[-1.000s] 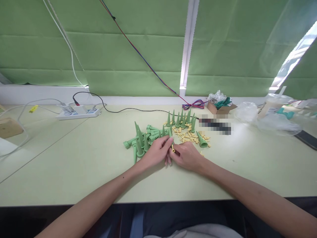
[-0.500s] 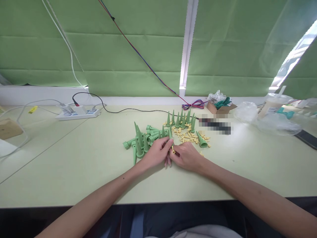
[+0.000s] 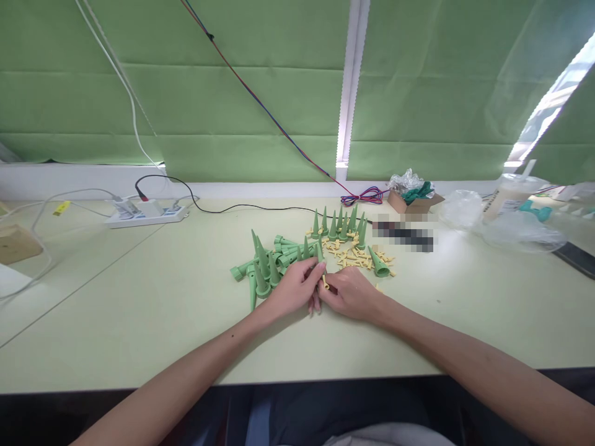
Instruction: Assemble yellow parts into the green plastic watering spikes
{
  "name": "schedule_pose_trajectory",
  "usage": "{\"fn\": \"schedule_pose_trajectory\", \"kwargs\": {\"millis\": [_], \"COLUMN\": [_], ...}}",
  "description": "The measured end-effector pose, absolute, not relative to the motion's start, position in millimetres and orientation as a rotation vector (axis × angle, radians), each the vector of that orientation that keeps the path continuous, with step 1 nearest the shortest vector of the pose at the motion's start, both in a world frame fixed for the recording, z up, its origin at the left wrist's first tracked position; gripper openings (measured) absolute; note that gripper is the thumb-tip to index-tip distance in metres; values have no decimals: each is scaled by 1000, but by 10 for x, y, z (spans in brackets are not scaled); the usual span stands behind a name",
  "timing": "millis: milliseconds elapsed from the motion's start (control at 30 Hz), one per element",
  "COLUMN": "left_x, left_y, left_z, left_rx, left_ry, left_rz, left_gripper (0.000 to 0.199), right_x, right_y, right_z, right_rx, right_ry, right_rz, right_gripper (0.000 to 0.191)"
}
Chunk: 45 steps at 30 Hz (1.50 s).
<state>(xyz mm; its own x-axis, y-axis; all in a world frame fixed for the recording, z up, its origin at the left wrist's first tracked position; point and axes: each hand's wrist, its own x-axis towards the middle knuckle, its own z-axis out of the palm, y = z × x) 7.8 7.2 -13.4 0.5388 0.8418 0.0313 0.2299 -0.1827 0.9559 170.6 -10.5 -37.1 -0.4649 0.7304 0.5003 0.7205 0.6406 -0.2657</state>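
My left hand (image 3: pixel 299 286) is closed around a green cone (image 3: pixel 319 250), whose tip points up and away. Against it, my right hand (image 3: pixel 349 292) is closed on a small yellow piece (image 3: pixel 326 284) that shows between the two hands. Left of the hands lies a heap of green cones (image 3: pixel 261 280), some upright and some on their sides. Behind them stands a group of upright green cones (image 3: pixel 343 227). Small yellow pieces (image 3: pixel 349 256) lie scattered beyond my right hand, with a tipped green cone (image 3: pixel 379 262) among them.
A power strip (image 3: pixel 147 215) with plugs sits at the back left. Further right are a small cardboard box (image 3: pixel 413 206), plastic bags (image 3: pixel 462 210), a drink cup (image 3: pixel 509 197) and a phone (image 3: pixel 575 259). A black cable (image 3: pixel 246 205) crosses the table's rear.
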Motion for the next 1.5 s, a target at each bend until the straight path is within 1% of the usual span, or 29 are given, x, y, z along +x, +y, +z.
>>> {"fn": "schedule_pose_trajectory", "kwargs": {"millis": [167, 267, 567, 867, 967, 1067, 1167, 1333, 1433, 1500], "left_x": [59, 49, 25, 53, 52, 45, 37, 32, 34, 41], "left_y": [70, 56, 44, 41, 47, 49, 52, 67, 69, 61], "left_z": [-114, -77, -41, -10, -31, -82, -128, -138, -129, -124], "left_rx": [1773, 1847, 2007, 2100, 2149, 2190, 2217, 2290, 2335, 2357], "left_ry": [933, 962, 987, 1034, 1068, 1106, 1143, 1183, 1216, 1233], "left_rz": [725, 744, 717, 740, 710, 710, 665, 614, 620, 646], "left_gripper": [43, 42, 34, 39, 34, 25, 21, 11, 12, 19], "right_x": [1722, 1748, 1826, 1950, 2001, 2033, 2046, 2038, 2025, 2023], "right_y": [-91, -78, -52, -17, 30, 99, 152, 165, 161, 165], "right_z": [-345, -321, -229, -123, -119, -155, -201, -223, -209, -201], "right_rx": [-1104, -1081, -1024, -880, -894, -1021, -1111, -1166, -1183, -1205], "right_ry": [-2278, -2268, -2298, -2348, -2266, -2119, -2065, -2045, -2024, -1979], "right_rz": [57, 140, 342, 415, 348, 232, 134, 110, 105, 76], "right_gripper": [37, 37, 44, 45, 46, 48, 49, 51, 49, 47]}}
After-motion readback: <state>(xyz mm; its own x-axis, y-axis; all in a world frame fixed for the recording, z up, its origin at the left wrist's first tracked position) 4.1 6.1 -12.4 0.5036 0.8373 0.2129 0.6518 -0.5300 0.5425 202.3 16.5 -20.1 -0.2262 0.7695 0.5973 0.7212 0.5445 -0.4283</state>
